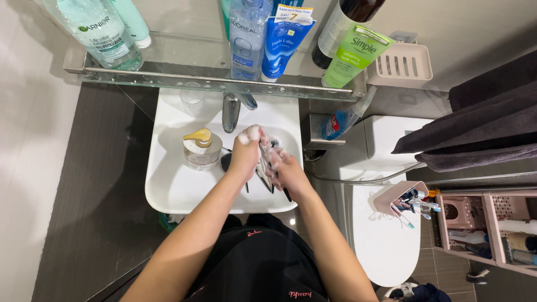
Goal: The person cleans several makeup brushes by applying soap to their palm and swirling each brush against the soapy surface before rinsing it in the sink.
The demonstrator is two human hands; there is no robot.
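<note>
Over a white sink (168, 190) beneath a glass shelf (184, 78) of bottles and tubes, a person lathers a handful of makeup brushes (264, 168). The left hand (245, 154), soapy at the knuckles, is closed around the bundle; the right hand (286, 170) grips and rubs it from the other side (foam hides the bristles). The washing step looks under way; rinsing would likely call for the chrome tap (230, 112). A pump soap bottle (201, 148) stands just beside.
</note>
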